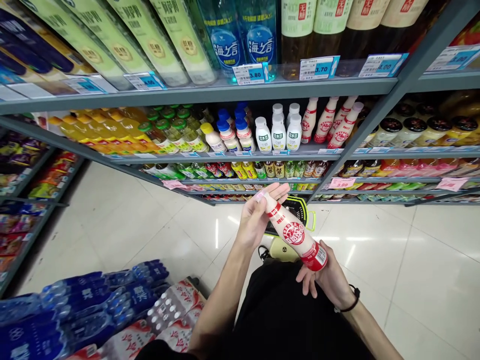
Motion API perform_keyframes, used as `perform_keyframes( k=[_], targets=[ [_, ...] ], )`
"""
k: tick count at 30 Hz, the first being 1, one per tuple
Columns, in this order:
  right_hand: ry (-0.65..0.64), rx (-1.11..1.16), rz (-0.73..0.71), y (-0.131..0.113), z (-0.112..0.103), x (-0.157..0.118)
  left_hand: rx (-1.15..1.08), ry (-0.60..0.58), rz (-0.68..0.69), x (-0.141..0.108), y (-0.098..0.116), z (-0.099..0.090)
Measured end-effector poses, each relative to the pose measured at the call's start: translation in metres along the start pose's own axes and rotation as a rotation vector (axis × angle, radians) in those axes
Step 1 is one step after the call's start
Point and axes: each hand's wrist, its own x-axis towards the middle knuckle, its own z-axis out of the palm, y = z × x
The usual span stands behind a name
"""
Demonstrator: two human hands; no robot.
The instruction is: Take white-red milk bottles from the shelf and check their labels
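Bottle point(296, 234), pale pink with red bands and a round red label, held slantwise between both hands above the person's lap, cap end up and to the left, base down and to the right. Left hand point(258, 215): fingers extended and lightly curled around the cap and neck. Right hand point(324, 280): palm up, fingers loosely cupped beneath the base, with a black band point(352, 300) at the wrist. Step in hand, as judged: examination of the bottle, which is turned label-up toward the viewer. A further turn would call for firm support at the base while the upper fingers roll the neck; a slack hold risks a slip onto the tiles. Just behind the bottle, a shopping basket point(300, 212) with a yellow-green rim rests on the white tiled floor point(412, 260). Lower left: shrink-wrapped packs of blue-labelled water point(82, 300). Beyond: shelves point(225, 92) carrying rows of drinks, among them matching pink bottles point(330, 122) and white soy-milk bottles point(277, 132), with price tags point(249, 74) along the edges.
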Motion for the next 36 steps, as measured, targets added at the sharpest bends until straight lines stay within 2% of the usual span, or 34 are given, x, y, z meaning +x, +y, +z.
perform_keyframes(
  k=[4, 8, 12, 14, 16, 21, 27, 32, 36],
  targets=[
    [-0.116, 0.054, 0.136, 0.003, -0.011, 0.002, 0.014, 0.003, -0.018, 0.0, -0.002, 0.0],
    [-0.224, 0.055, 0.208, 0.009, -0.023, 0.0, 0.014, 0.073, -0.043, 0.0, -0.007, -0.001],
    [-0.271, 0.073, 0.23, 0.01, -0.026, -0.001, 0.012, 0.099, -0.057, -0.001, -0.01, 0.0],
    [-0.255, 0.081, 0.201, 0.007, -0.022, -0.001, 0.005, 0.09, -0.051, 0.0, -0.011, 0.001],
    [-0.183, 0.063, 0.125, 0.001, -0.016, -0.002, -0.013, 0.089, -0.05, 0.001, -0.011, 0.003],
    [0.091, -0.145, -0.198, -0.011, -0.011, -0.012, -0.093, 0.17, -0.073, 0.006, -0.017, 0.01],
    [0.15, -0.216, -0.45, -0.016, -0.045, -0.027, -0.14, 0.261, -0.114, 0.007, -0.035, 0.026],
    [0.263, -0.286, -0.667, -0.016, -0.073, -0.036, -0.224, 0.344, -0.159, 0.007, -0.056, 0.043],
    [0.317, -0.564, -0.843, -0.021, -0.09, -0.05, -0.239, 0.386, -0.187, 0.006, -0.072, 0.059]
  ],
)
